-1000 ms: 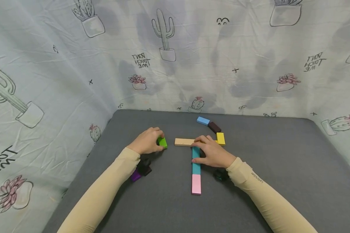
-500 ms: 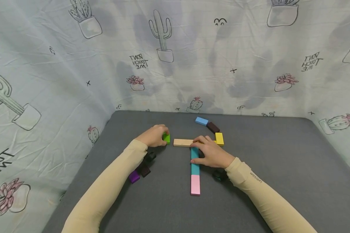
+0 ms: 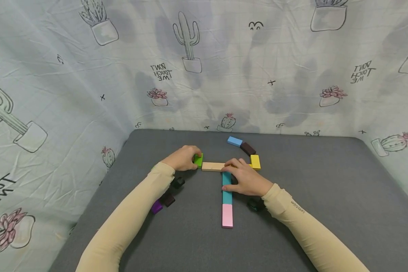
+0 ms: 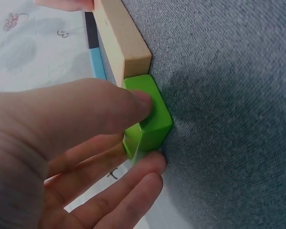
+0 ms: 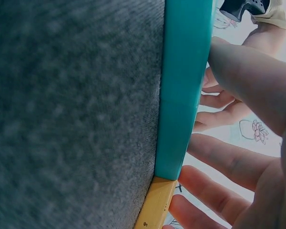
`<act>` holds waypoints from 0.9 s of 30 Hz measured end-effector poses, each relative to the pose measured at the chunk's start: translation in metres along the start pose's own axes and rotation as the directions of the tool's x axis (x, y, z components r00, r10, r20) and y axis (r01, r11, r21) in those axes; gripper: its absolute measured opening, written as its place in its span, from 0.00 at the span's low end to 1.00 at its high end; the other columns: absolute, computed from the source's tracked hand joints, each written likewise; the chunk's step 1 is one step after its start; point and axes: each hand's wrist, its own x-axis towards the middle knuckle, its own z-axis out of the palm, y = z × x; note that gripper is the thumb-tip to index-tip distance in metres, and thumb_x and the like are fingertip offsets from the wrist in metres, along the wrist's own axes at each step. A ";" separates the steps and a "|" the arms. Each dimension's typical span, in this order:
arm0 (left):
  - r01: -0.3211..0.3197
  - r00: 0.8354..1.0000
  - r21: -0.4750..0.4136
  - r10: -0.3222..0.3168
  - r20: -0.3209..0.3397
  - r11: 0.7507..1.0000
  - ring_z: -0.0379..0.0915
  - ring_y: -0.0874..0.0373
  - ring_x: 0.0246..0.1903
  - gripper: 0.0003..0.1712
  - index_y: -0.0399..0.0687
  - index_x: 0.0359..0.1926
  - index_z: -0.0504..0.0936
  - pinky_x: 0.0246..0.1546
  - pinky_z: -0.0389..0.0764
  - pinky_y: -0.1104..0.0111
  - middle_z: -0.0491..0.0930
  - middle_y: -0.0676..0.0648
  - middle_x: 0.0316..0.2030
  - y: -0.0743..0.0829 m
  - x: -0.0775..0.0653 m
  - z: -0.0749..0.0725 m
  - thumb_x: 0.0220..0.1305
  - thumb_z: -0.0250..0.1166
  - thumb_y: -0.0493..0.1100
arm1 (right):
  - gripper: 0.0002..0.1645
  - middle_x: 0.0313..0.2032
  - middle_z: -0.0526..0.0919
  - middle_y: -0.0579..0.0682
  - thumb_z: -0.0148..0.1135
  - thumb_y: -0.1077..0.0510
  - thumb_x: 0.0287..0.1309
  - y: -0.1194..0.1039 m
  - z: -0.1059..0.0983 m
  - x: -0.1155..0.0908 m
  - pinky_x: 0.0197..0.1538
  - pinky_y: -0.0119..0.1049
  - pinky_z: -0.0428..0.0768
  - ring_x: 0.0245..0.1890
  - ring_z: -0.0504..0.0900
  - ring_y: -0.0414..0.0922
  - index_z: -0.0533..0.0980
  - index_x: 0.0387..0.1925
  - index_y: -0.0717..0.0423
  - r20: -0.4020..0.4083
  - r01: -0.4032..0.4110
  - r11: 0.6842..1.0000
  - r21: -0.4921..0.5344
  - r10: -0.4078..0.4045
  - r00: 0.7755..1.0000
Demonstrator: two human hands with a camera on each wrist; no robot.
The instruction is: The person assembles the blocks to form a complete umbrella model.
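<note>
My left hand [image 3: 183,158] pinches a bright green block [image 4: 155,112] between thumb and fingers. That block meets the left end of a plain wooden block [image 3: 212,166], touching or nearly so. My right hand [image 3: 247,179] rests over the corner where the wooden row meets a column of teal blocks [image 3: 227,196]. In the right wrist view its fairly straight fingers touch the side of a teal block [image 5: 181,95] and a yellowish wooden block [image 5: 155,205]. A pink block [image 3: 227,216] forms the column's near end. Part of the row lies hidden under the right hand.
A yellow block [image 3: 255,162], a dark brown block [image 3: 248,149] and a light blue block [image 3: 235,141] curve away at the row's right end. Beside the left forearm lie a purple block [image 3: 156,207] and another dark brown block [image 3: 168,199]. Patterned cloth [image 3: 221,75] hangs behind the grey table [image 3: 312,189].
My left hand has moved right with the green block, up to the wooden block's left end, and the block's tilt has straightened. The right hand stays in place.
</note>
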 end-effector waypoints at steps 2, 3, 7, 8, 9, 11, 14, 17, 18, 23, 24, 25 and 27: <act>-0.006 1.000 -0.003 0.006 0.000 1.000 0.79 0.51 0.47 0.26 0.38 0.63 0.80 0.50 0.83 0.60 0.79 0.40 0.62 0.000 0.001 0.001 0.66 0.72 0.39 | 0.35 0.62 0.75 0.56 0.75 0.41 0.61 0.000 0.000 0.000 0.58 0.50 0.79 0.56 0.72 0.52 0.80 0.62 0.57 0.003 0.000 1.000 0.000 0.000 1.000; -0.007 1.000 -0.005 0.007 0.000 1.000 0.78 0.52 0.46 0.26 0.38 0.63 0.80 0.50 0.83 0.60 0.79 0.40 0.61 -0.001 0.001 0.001 0.66 0.72 0.39 | 0.35 0.62 0.75 0.56 0.75 0.41 0.61 0.000 0.001 0.000 0.58 0.50 0.79 0.56 0.72 0.52 0.80 0.62 0.57 0.003 0.001 1.000 -0.001 -0.001 1.000; -0.014 1.000 -0.010 0.014 -0.003 1.000 0.79 0.52 0.45 0.25 0.38 0.63 0.81 0.49 0.83 0.61 0.79 0.40 0.60 -0.002 0.001 0.001 0.66 0.72 0.40 | 0.35 0.62 0.75 0.56 0.75 0.41 0.61 0.001 0.001 0.001 0.58 0.50 0.78 0.55 0.72 0.51 0.80 0.62 0.57 -0.002 0.005 1.000 -0.005 -0.005 1.000; -0.015 1.000 -0.010 0.015 -0.004 1.000 0.79 0.52 0.45 0.25 0.38 0.62 0.81 0.49 0.83 0.61 0.80 0.40 0.60 -0.002 0.001 0.001 0.66 0.72 0.40 | 0.35 0.62 0.75 0.56 0.75 0.41 0.61 0.001 0.001 0.001 0.58 0.50 0.78 0.55 0.72 0.51 0.80 0.62 0.57 -0.002 0.005 1.000 -0.006 -0.005 1.000; -0.016 1.000 -0.011 0.016 -0.005 1.000 0.79 0.52 0.45 0.25 0.38 0.62 0.81 0.48 0.83 0.61 0.80 0.40 0.59 -0.002 0.001 0.001 0.66 0.72 0.40 | 0.35 0.62 0.75 0.56 0.75 0.41 0.61 0.001 0.001 0.001 0.58 0.50 0.78 0.55 0.72 0.51 0.80 0.62 0.57 -0.002 0.004 1.000 -0.006 -0.004 1.000; -0.019 1.000 -0.010 0.019 -0.007 1.000 0.79 0.52 0.45 0.24 0.39 0.62 0.81 0.48 0.83 0.61 0.80 0.40 0.59 -0.002 0.001 0.001 0.66 0.73 0.40 | 0.35 0.62 0.75 0.56 0.75 0.41 0.61 0.001 0.001 0.001 0.58 0.50 0.78 0.55 0.72 0.51 0.80 0.62 0.57 0.001 0.002 1.000 -0.003 -0.002 1.000; -0.021 1.000 -0.007 0.020 -0.010 1.000 0.79 0.52 0.45 0.24 0.39 0.61 0.82 0.49 0.83 0.60 0.80 0.40 0.59 -0.001 0.001 0.001 0.66 0.73 0.40 | 0.35 0.62 0.75 0.56 0.75 0.41 0.61 0.001 0.001 0.001 0.58 0.49 0.78 0.55 0.71 0.51 0.80 0.62 0.57 0.002 -0.001 1.000 -0.002 0.001 1.000; -0.021 1.000 -0.001 0.021 -0.017 1.000 0.78 0.51 0.47 0.25 0.39 0.61 0.82 0.50 0.83 0.60 0.80 0.41 0.60 0.000 0.001 0.002 0.66 0.74 0.42 | 0.35 0.62 0.75 0.56 0.75 0.41 0.61 0.001 0.001 0.001 0.58 0.50 0.78 0.55 0.71 0.51 0.80 0.62 0.57 -0.002 0.003 1.000 0.001 -0.003 1.000; -0.022 1.000 0.002 0.022 -0.020 1.000 0.78 0.51 0.48 0.25 0.39 0.61 0.82 0.51 0.83 0.60 0.80 0.41 0.60 0.000 0.002 0.002 0.65 0.74 0.42 | 0.35 0.62 0.75 0.56 0.75 0.42 0.61 0.001 0.001 0.001 0.58 0.49 0.78 0.55 0.71 0.51 0.80 0.62 0.57 -0.003 0.005 1.000 0.001 -0.005 1.000; -0.028 0.999 0.008 0.028 -0.033 1.000 0.77 0.50 0.49 0.26 0.39 0.60 0.82 0.52 0.82 0.59 0.80 0.41 0.59 0.000 0.002 0.005 0.65 0.75 0.44 | 0.34 0.62 0.75 0.56 0.75 0.42 0.61 0.001 0.001 0.001 0.58 0.50 0.78 0.55 0.72 0.52 0.80 0.62 0.57 -0.007 0.014 1.000 0.004 -0.014 1.000; -0.029 0.999 0.008 0.029 -0.035 1.000 0.77 0.50 0.49 0.26 0.39 0.60 0.82 0.51 0.83 0.60 0.80 0.41 0.59 0.000 0.002 0.005 0.65 0.75 0.44 | 0.34 0.62 0.75 0.56 0.75 0.42 0.61 0.001 0.001 0.001 0.58 0.50 0.78 0.55 0.72 0.52 0.80 0.62 0.57 -0.008 0.013 1.000 0.005 -0.013 1.000; -0.029 0.999 0.005 0.030 -0.036 1.000 0.77 0.50 0.49 0.25 0.39 0.60 0.82 0.51 0.83 0.60 0.80 0.41 0.58 0.000 0.002 0.005 0.65 0.75 0.44 | 0.34 0.62 0.75 0.56 0.75 0.42 0.61 0.001 0.001 0.000 0.58 0.50 0.78 0.55 0.72 0.52 0.80 0.62 0.57 -0.008 0.013 1.000 0.006 -0.013 1.000; -0.030 0.999 0.003 0.030 -0.035 1.000 0.77 0.50 0.49 0.25 0.39 0.60 0.82 0.51 0.83 0.60 0.80 0.41 0.58 0.000 0.002 0.005 0.65 0.75 0.44 | 0.34 0.62 0.75 0.56 0.75 0.42 0.61 0.001 0.001 0.000 0.58 0.50 0.78 0.55 0.71 0.52 0.80 0.62 0.57 -0.009 0.013 1.000 0.007 -0.013 1.000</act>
